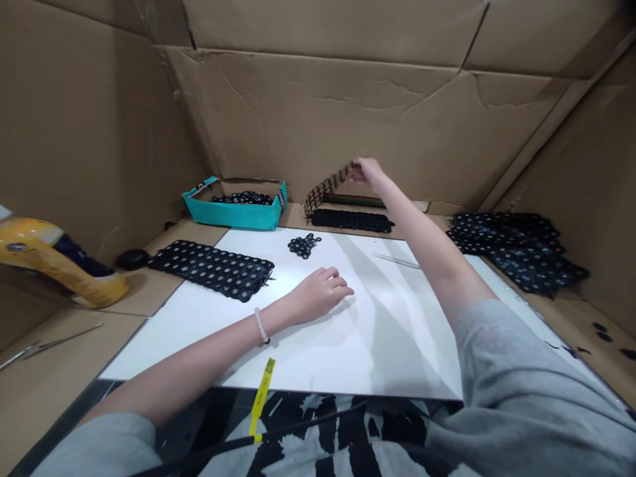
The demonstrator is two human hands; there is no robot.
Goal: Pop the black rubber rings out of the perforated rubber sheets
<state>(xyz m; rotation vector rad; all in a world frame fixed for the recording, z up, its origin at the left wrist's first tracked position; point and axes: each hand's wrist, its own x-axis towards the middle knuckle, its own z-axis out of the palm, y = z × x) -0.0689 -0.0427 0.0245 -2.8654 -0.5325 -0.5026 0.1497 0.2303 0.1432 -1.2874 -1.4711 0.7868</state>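
My right hand is raised at the far side and pinches the end of a perforated black mesh strip, which hangs up at an angle. Below it lies a darker perforated strip. My left hand, wearing a white bead bracelet, rests on the white board with its fingers curled and nothing visible in them. Beyond it is a small heap of black rings. A perforated black sheet lies at the board's left side.
A teal cardboard tray holds black rings. A stack of black perforated sheets lies at right, and a thin metal ruler lies on the board. Cardboard walls surround the area. A yellow object and a long metal tool are at left.
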